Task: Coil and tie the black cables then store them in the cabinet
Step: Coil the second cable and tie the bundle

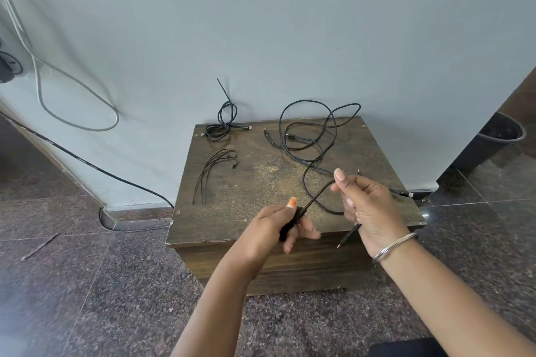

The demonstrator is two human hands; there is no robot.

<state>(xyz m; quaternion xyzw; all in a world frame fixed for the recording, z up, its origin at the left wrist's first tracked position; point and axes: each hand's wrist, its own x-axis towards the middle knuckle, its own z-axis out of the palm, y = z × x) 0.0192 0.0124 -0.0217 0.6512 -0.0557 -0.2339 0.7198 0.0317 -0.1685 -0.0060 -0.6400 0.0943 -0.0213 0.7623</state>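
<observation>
Left hand point(285, 223) curls its fingers round a black cable point(314, 197), thumb up; right hand point(364, 203) pinches the same cable above the wooden cabinet point(232, 182). Behind on the cabinet top lie a loose cable point(307, 130), a tied coil point(224, 124) and black ties point(214, 171)

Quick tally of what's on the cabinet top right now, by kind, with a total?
Loose black cables: 2, the held cable and the sprawled cable
Tied cable bundle: 1, the coiled cable at the back
Cable ties: 1 bunch, exact number unclear
Total: 4 items on the cabinet
</observation>
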